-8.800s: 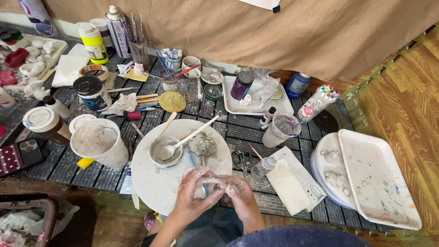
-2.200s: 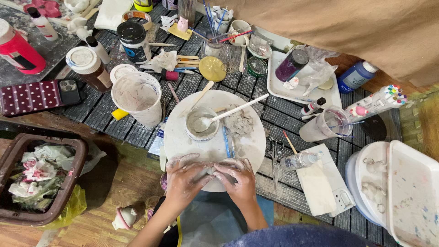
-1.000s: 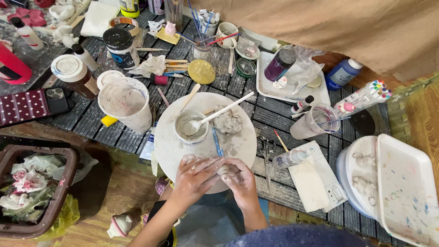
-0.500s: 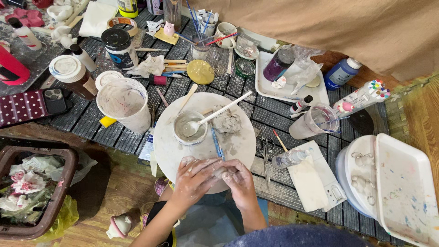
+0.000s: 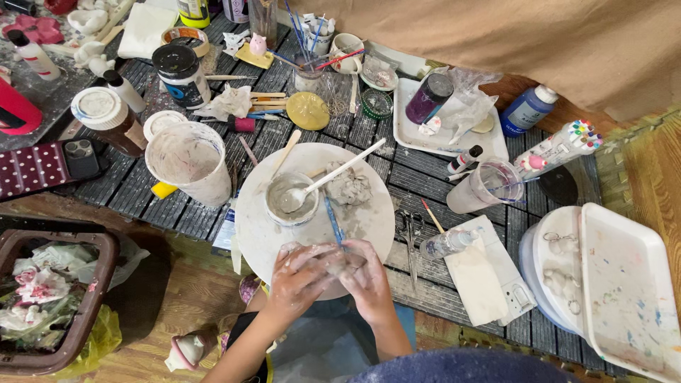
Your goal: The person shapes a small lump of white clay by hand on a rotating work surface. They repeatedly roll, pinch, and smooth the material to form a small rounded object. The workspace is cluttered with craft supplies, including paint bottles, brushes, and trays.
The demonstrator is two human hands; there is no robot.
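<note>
Small grey clay piece (image 5: 335, 261), wet-looking, mostly hidden betw. the clay-smeared left hand (image 5: 301, 273) & right hand (image 5: 369, 276), both cupped tight around it. Sits over the near edge of the round white board (image 5: 369, 220). Shape can't be made out.

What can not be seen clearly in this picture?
Head view:
- Clay piece: hidden between left hand and right hand.
- Bin: cut off by left edge.
- White tray: cut off at bottom right corner.
- Small bowl: contents unclear, spoon covers part.
</note>
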